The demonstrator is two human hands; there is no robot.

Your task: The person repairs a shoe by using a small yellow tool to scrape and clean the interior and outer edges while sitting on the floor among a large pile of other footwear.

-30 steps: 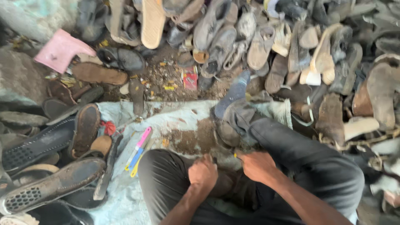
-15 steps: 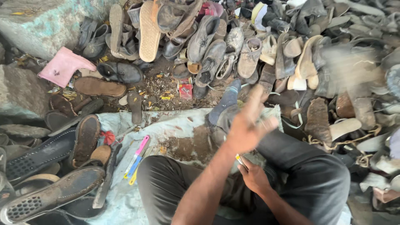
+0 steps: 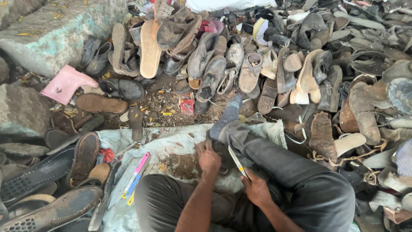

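I sit on the ground with my legs in dark trousers and one grey sock [image 3: 227,114] stretched forward. My left hand [image 3: 208,158] reaches down with its fingers curled on something small and dark by my shin; what it touches is hard to make out. My right hand [image 3: 256,189] is closed around a thin knife [image 3: 237,163] with a yellow-marked handle, blade pointing up and away. Both hands are over a dirty pale cloth [image 3: 171,141] spread on the ground.
A big heap of worn shoes and sandals [image 3: 257,64] fills the far side and right. Dark soles [image 3: 40,176] lie at left by a pink boot [image 3: 66,83] and stone blocks [image 3: 51,34]. Pink, blue and yellow tools [image 3: 136,174] rest on the cloth.
My left hand, raised high half a second ago, has come down to the cloth by my shin. The knife in my right hand now shows plainly. The view has tilted forward.
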